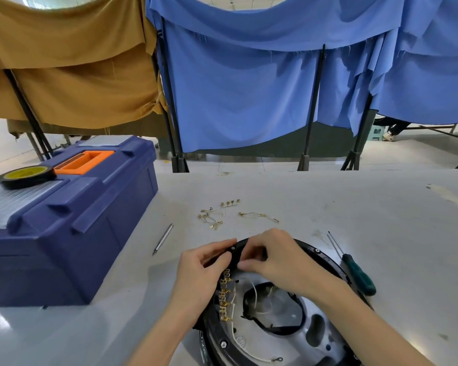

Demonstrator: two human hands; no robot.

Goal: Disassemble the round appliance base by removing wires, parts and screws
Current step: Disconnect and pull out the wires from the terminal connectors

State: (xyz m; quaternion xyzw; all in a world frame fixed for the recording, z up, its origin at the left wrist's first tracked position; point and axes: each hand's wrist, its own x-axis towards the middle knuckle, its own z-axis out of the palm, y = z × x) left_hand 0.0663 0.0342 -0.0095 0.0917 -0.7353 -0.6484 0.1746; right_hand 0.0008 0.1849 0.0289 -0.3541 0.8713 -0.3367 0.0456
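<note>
No text reads — faint marks on the appliance base [212, 336] rim blur.

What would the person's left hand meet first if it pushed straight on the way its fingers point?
The round base: its black rim, which the left hand pinches. Just behind the rim, as far as depth shows, are the right hand's fingers.

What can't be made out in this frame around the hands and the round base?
Head view:
What the right hand pinches: hidden by its own fingers.
The round base, near side: cut off by the frame bottom.
The loose wires, their terminals: too small to tell type.
</note>
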